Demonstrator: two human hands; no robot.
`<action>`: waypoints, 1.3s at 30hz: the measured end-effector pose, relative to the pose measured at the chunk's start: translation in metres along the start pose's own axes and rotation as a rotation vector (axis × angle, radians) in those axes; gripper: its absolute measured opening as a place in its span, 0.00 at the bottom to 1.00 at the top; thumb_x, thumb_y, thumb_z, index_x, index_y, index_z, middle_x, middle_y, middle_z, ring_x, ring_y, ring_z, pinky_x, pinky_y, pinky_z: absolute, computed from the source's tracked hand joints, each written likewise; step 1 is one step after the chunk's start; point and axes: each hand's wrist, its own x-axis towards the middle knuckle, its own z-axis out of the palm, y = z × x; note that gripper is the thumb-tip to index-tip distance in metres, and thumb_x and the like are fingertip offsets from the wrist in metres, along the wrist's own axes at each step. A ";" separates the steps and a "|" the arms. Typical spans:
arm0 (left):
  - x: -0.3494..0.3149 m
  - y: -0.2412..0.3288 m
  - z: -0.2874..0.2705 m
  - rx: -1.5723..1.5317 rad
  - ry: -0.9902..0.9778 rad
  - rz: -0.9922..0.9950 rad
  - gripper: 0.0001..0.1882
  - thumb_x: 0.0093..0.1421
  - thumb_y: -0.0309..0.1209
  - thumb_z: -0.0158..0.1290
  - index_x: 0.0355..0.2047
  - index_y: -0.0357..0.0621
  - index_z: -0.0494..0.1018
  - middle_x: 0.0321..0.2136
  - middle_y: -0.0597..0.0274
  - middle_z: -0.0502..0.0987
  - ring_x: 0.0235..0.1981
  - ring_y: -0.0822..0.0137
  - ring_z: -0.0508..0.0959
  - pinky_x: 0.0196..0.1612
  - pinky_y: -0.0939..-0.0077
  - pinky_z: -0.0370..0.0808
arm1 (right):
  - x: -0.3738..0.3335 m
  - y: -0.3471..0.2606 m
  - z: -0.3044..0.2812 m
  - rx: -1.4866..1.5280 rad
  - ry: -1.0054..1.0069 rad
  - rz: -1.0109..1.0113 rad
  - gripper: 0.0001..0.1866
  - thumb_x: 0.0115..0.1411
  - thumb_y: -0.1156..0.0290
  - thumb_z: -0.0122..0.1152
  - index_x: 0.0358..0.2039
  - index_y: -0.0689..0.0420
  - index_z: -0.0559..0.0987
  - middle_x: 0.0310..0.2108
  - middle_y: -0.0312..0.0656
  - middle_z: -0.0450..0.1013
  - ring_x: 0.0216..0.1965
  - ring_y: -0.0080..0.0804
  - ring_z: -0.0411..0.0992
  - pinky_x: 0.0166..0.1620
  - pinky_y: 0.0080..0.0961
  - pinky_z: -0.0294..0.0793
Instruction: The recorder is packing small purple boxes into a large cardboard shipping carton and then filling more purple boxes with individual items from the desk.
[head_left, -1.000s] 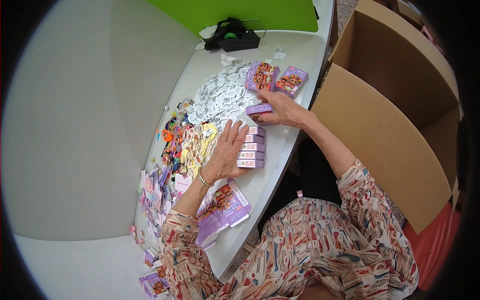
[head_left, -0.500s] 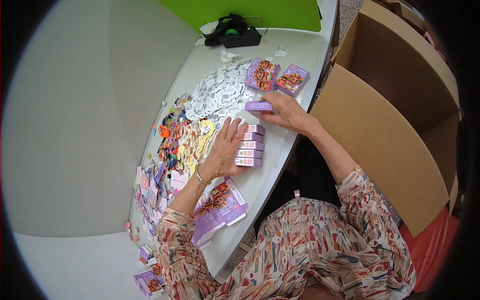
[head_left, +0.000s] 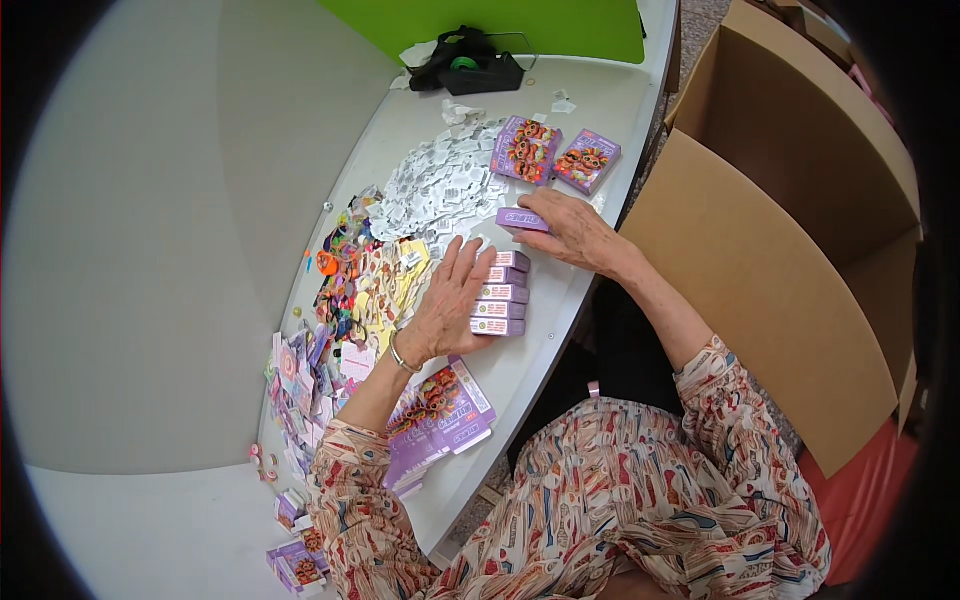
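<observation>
The right hand [head_left: 570,232] gripped a small purple box [head_left: 521,219] just past the row of boxes [head_left: 500,294]; the left hand [head_left: 450,302] lay spread at the row's left side. Those boxes looked done to me, but flat boxes [head_left: 445,422] on the near side and far paper bits [head_left: 442,180] looked unused

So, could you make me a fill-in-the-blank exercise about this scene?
The right hand holds a small box that is mostly ____.
The left hand touches several lined-up ____.
The big cardboard carton stands on the person's ____ side.
The panel at the table's far end is ____.

Missing words: purple; boxes; right; green.
</observation>
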 end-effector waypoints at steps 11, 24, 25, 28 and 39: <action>0.003 0.002 0.000 -0.008 -0.006 -0.002 0.59 0.35 0.43 0.66 0.64 0.37 0.47 0.60 0.36 0.53 0.64 0.34 0.48 0.66 0.49 0.50 | 0.011 -0.006 0.013 0.539 0.296 0.239 0.18 0.60 0.67 0.59 0.47 0.63 0.73 0.38 0.42 0.74 0.40 0.29 0.72 0.45 0.27 0.71; 0.004 0.003 -0.001 -0.059 0.051 -0.010 0.58 0.35 0.43 0.65 0.65 0.43 0.47 0.62 0.34 0.46 0.63 0.34 0.50 0.65 0.48 0.50 | -0.024 0.009 0.027 0.264 0.158 0.359 0.15 0.51 0.69 0.64 0.39 0.62 0.78 0.30 0.43 0.72 0.30 0.31 0.69 0.34 0.27 0.68; 0.005 0.003 0.000 -0.050 0.061 -0.007 0.58 0.35 0.43 0.65 0.65 0.44 0.47 0.63 0.33 0.45 0.64 0.34 0.48 0.65 0.47 0.50 | -0.023 0.009 0.028 0.265 0.160 0.360 0.15 0.51 0.69 0.64 0.39 0.62 0.78 0.30 0.43 0.72 0.30 0.31 0.69 0.34 0.27 0.68; 0.004 0.005 -0.002 0.038 0.034 -0.034 0.59 0.35 0.45 0.65 0.66 0.45 0.45 0.65 0.34 0.42 0.66 0.35 0.45 0.64 0.43 0.47 | -0.015 0.010 0.034 0.352 0.058 0.292 0.14 0.52 0.71 0.62 0.38 0.64 0.77 0.30 0.45 0.72 0.31 0.36 0.70 0.35 0.29 0.69; 0.011 0.005 -0.013 0.083 -0.073 -0.052 0.66 0.30 0.50 0.67 0.67 0.47 0.43 0.65 0.34 0.43 0.64 0.35 0.49 0.58 0.41 0.53 | -0.011 0.015 0.023 0.251 -0.291 0.104 0.16 0.55 0.70 0.53 0.42 0.65 0.70 0.39 0.53 0.69 0.43 0.50 0.68 0.49 0.39 0.66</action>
